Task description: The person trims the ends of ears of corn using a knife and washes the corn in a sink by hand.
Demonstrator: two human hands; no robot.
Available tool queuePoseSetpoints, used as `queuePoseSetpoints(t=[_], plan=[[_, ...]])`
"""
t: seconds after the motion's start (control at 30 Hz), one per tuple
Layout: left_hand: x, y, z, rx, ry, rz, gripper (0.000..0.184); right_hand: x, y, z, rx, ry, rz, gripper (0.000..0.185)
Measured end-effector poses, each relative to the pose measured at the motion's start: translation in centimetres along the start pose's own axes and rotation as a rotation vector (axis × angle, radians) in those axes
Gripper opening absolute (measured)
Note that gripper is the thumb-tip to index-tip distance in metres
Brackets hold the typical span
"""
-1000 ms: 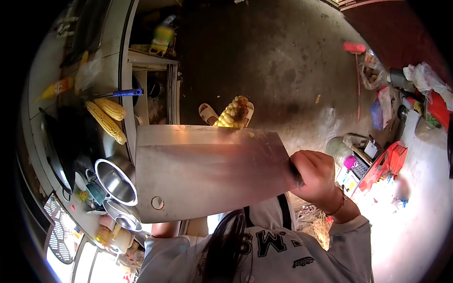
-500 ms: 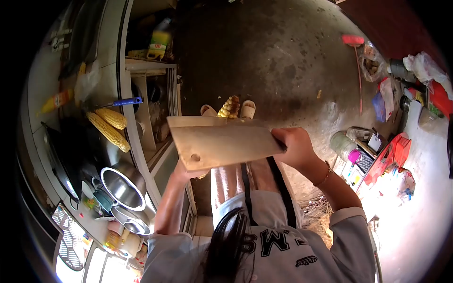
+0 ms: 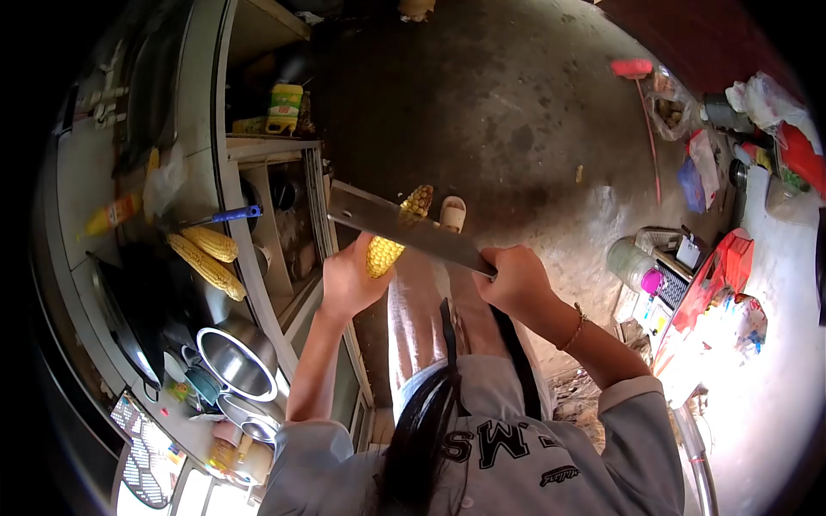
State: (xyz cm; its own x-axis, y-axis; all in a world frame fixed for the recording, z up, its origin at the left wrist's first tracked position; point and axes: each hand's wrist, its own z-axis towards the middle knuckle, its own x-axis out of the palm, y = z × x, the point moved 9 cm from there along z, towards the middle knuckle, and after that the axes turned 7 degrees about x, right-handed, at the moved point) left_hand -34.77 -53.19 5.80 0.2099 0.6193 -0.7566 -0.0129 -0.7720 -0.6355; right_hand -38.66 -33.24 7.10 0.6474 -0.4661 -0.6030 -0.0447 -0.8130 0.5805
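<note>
Corn (image 3: 384, 257) w/in L fingers (image 3: 356, 250), cleaver (image 3: 381, 216) across it in R fingers (image 3: 494, 256)

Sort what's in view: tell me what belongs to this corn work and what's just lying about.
In the job:
cleaver, gripped in the right hand
corn cob, held in the left hand
probably the two cobs on the counter

Apparently just lying about:
red long-handled tool
pink-lidded jar
yellow-green jug

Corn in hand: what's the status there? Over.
Left hand gripping corn. Right hand holding cleaver. In camera's way: cleaver, hiding corn's middle.
</note>
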Motion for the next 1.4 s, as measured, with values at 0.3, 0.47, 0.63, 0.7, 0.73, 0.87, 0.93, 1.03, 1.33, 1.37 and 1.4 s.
queuePoseSetpoints(t=[0.3, 0.47, 0.63, 0.7, 0.73, 0.87, 0.93, 1.03, 1.33, 1.37, 1.4], plan=[[2.6, 0.7, -0.9, -0.175, 0.042, -0.197, 0.047, 0.4, -3.7, 2.0, 0.036, -0.003, 0.03, 0.012], [5.4, 0.8, -1.2, -0.24, 0.072, -0.403, 0.051, 1.4, -6.3, 3.1, 0.02, -0.052, -0.033, 0.011], [7.9, 0.5, -1.9, -0.23, 0.021, -0.602, 0.044, 1.6, -10.9, 3.3, 0.021, -0.09, -0.141, 0.014], [8.6, 0.4, -2.0, -0.257, 0.016, -0.65, 0.036, 2.3, -11.9, 3.3, -0.021, -0.117, -0.178, 0.015], [8.9, 0.4, -1.9, -0.277, 0.0, -0.693, 0.036, 2.0, -11.5, 3.2, -0.061, -0.132, -0.207, 0.016], [9.1, 1.4, -2.4, -0.303, 0.036, -0.621, 0.037, 1.6, -10.0, 2.3, -0.031, -0.145, -0.18, 0.016], [7.9, 2.2, -2.0, -0.165, -0.086, -0.467, 0.04, 1.4, -7.7, 1.3, -0.008, -0.114, -0.232, 0.016], [5.8, 2.8, -1.2, -0.265, -0.063, -0.275, 0.043, 1.5, -5.1, 0.8, 0.094, -0.044, -0.211, 0.018], [8.5, -4.4, 0.2, 0.18, 0.068, 0.291, 0.035, 2.5, -1.0, 1.2, 0.093, 0.025, -0.109, 0.022], [8.6, -4.6, 0.0, 0.191, 0.051, 0.228, 0.037, 2.5, -1.2, 0.9, 0.097, 0.047, -0.08, 0.021], [8.4, -4.6, -0.5, 0.195, 0.038, 0.17, 0.038, 2.4, -1.2, 0.6, 0.09, 0.061, -0.085, 0.021]])
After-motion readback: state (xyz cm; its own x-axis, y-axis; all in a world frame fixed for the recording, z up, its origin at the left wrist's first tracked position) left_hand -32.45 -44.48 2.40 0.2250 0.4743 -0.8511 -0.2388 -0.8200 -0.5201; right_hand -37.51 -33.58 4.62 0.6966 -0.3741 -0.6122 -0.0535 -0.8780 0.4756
